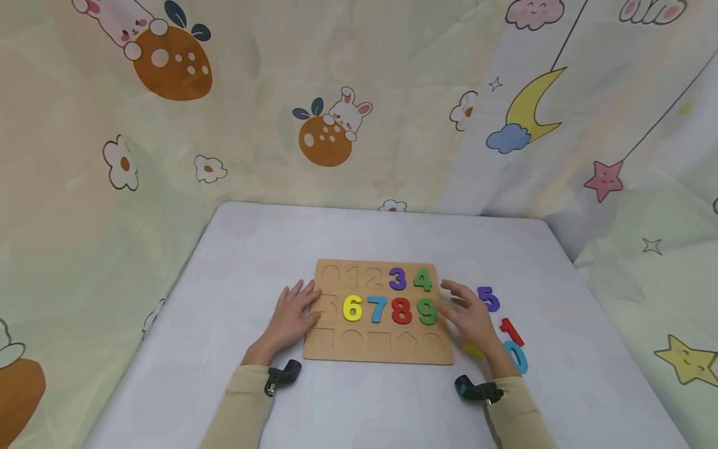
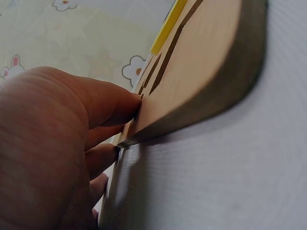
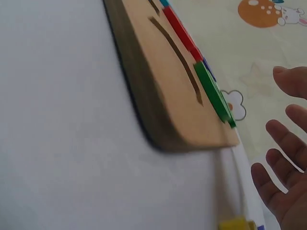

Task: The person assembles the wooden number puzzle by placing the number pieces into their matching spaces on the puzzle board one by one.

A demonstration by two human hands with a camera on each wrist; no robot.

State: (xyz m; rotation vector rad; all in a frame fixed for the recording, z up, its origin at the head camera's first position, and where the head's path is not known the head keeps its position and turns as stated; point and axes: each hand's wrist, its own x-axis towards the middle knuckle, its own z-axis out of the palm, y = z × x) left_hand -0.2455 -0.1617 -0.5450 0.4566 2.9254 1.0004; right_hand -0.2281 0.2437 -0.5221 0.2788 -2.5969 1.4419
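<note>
A wooden number puzzle board [image 1: 359, 348] lies on the table. In its upper row sit a purple 3 [image 1: 397, 279] and a green 4 [image 1: 422, 280]. The middle row holds a yellow 6 [image 1: 352, 308], a blue 7 [image 1: 377, 308], a red 8 [image 1: 401, 310] and a green 9 [image 1: 427, 312]. My left hand [image 1: 290, 317] touches the board's left edge, fingers spread and thumb tip on the wood, as the left wrist view also shows. By the right edge hovers my right hand [image 1: 471, 318], its fingers loosely bent and holding nothing in the right wrist view.
Right of the board lie a loose purple 5 [image 1: 488, 299], a red 1 [image 1: 512, 332] and a blue 0 [image 1: 515, 357]. A yellow piece [image 1: 473, 350] is partly hidden by the right forearm. Several outlined recesses show bare wood. A printed cloth [image 1: 252, 125] hangs behind the white table [image 1: 269, 237].
</note>
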